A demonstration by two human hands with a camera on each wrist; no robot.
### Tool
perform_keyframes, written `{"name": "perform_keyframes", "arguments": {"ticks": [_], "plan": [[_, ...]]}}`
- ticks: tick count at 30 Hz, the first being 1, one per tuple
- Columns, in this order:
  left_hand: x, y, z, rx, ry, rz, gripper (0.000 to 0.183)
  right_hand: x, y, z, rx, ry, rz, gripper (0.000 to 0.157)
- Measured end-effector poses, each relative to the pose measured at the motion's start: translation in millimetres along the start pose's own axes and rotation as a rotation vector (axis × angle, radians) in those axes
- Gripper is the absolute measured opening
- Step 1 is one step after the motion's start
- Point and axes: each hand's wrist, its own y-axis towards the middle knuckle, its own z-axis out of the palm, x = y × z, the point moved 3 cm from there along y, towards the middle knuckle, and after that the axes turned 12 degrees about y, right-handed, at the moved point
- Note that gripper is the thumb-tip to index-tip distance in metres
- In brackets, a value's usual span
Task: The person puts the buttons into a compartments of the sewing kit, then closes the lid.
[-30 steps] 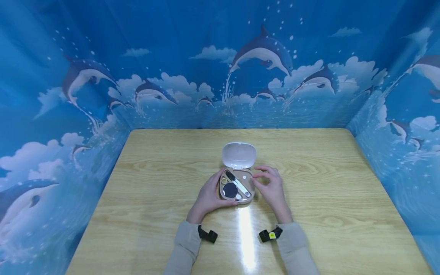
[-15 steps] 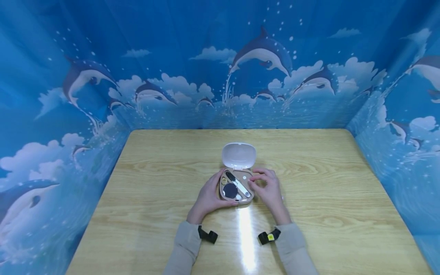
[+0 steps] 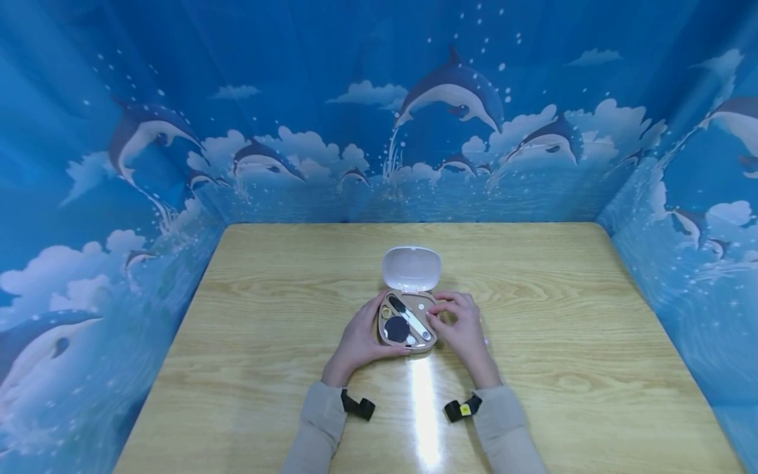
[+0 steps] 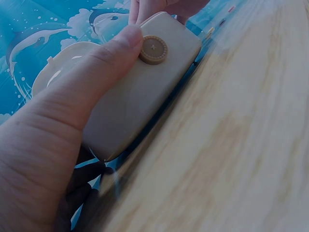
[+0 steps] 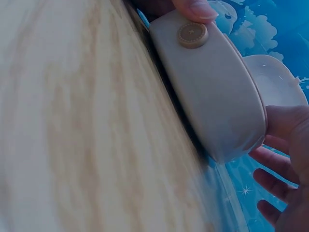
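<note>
A small beige hinged case [image 3: 422,351] stands on the table with its pale lid [image 3: 411,266] raised behind it. My left hand [image 3: 359,337] grips its left side, thumb across the front beside the round button-like latch [image 4: 153,48]. Inside lie a long white tool with a black end [image 3: 408,317], a dark round disc [image 3: 397,328], a gold ring [image 3: 386,311] and a small white round piece [image 3: 421,306]. My right hand [image 3: 464,326] reaches over the right side, thumb and index tips close together at the compartment there; I cannot tell whether they pinch anything.
The wood-grain table [image 3: 284,289] extends around the case. A tiny purple thing [image 3: 487,341] shows just right of my right hand. Blue dolphin-print curtains [image 3: 331,131] stand behind the table and at both sides. Each wrist carries a black camera strap [image 3: 358,405].
My right hand has shifted slightly left, its fingertips now farther over the right compartment. A tiny purple thing has come into view beside it. The left hand and case stay put.
</note>
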Motion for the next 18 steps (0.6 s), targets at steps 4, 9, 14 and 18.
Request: {"name": "perform_keyframes", "arguments": {"ticks": [4, 9, 14, 18], "plan": [[-0.1, 0.0, 0.2, 0.0, 0.0, -0.006, 0.129, 1.0, -0.1, 0.4, -0.004, -0.002, 0.013, 0.014], [-0.4, 0.0, 0.1, 0.005, -0.002, -0.007, 0.129, 0.2, -0.6, 0.2, -0.006, 0.012, 0.053, 0.012], [-1.3, -0.1, -0.3, -0.003, 0.0, 0.006, 0.128, -0.1, -1.8, -0.9, -0.005, 0.043, 0.094, 0.013], [-1.3, 0.0, -0.2, -0.003, 0.001, 0.004, 0.129, 0.1, -1.9, -2.8, -0.01, 0.078, 0.096, 0.013]]}}
